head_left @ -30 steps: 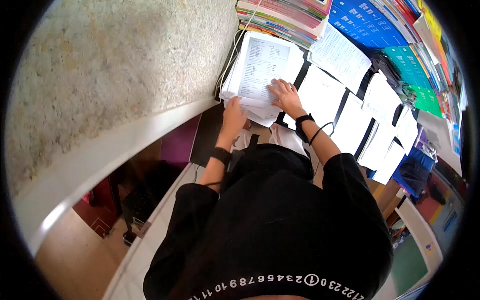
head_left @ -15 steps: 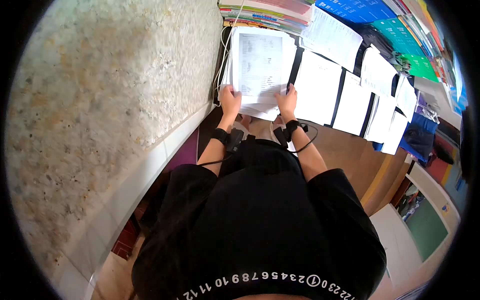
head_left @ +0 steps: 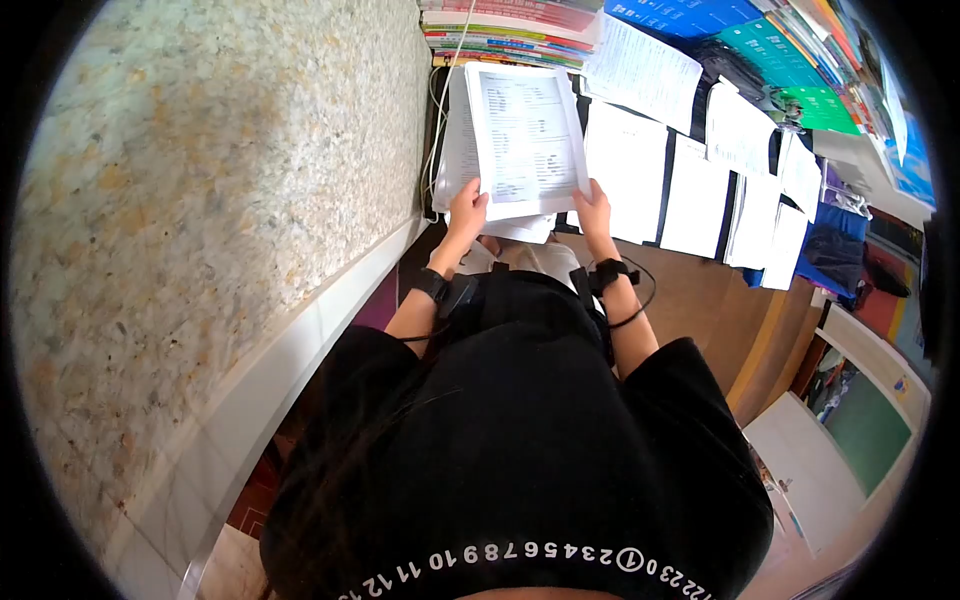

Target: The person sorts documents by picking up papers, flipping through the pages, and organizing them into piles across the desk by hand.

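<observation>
A printed stack of sheets is held between my two hands, above other white papers at the left end of the desk. My left hand grips its lower left corner, the thumb on top. At the lower right corner, my right hand pinches the edge in the same way. The held stack is slightly tilted, and its near edge lies over more loose sheets. How many sheets I hold cannot be made out.
Several white papers lie in rows to the right. A pile of books stands behind the held sheets. Blue and green folders are at the back right. A speckled wall rises on the left, with a white cable beside the papers.
My right hand has moved from the top of the page to its lower right corner. Both hands now grip the sheets, which have turned and come up off the papers beneath.
</observation>
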The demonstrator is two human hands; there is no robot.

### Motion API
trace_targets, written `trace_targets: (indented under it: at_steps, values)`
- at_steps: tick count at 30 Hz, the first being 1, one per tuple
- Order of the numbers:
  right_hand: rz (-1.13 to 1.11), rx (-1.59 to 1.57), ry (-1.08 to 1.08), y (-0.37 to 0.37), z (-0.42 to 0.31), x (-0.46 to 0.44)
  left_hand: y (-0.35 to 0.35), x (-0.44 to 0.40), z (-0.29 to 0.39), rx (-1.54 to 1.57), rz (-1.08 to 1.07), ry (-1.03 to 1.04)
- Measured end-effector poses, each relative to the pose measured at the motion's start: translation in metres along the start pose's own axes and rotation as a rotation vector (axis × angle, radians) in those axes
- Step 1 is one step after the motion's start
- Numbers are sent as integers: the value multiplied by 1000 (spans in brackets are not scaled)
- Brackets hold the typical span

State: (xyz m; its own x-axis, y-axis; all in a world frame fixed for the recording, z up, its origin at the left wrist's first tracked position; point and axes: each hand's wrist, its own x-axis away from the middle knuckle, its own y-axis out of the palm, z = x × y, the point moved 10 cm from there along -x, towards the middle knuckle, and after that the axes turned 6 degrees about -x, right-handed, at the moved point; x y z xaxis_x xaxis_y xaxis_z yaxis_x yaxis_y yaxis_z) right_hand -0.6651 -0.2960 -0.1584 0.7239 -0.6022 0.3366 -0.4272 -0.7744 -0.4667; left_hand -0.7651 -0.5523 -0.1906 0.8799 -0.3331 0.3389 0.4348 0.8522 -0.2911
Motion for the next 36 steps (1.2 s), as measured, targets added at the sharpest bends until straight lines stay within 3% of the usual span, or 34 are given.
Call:
trace_targets:
  at_steps: [1,3,5,8,12,15,19,22,24,26,29,31,34,36]
  values:
    - [17,-36,-39,-12,-7,1,0,5,9,90,-35,-34]
    - [-49,-322,225,-17,24,4,3,17,33,272,-110,-101]
    - [-126,-461,235,-28,8,16,8,25,48,305,-200,-113]
    - [13,-468,225,-52,5,26,15,34,53,400,-279,-191]
    - [9,-368,292,-57,28,28,22,42,39,432,-328,-396]
    - [-51,-361,361,-49,43,35,25,37,10,244,-222,-554]
    - [-118,-412,407,-41,47,46,42,31,0,480,-242,-317]
    - [-22,-476,426,-56,47,52,62,20,-42,470,-307,-461]
    - [-37,-544,440,-70,43,54,59,19,-35,197,-252,-365]
    - [58,-634,432,-94,49,55,74,-1,-73,66,-222,-142]
    - [69,-780,430,-118,43,57,60,7,-22,-530,-121,389]
    - [67,-892,377,-127,31,62,58,6,-17,-649,-210,172]
    - [91,-979,388,-140,53,59,61,-4,-37,-351,-141,95]
    - [137,-1024,412,-141,51,65,65,-8,-43,-425,-45,206]
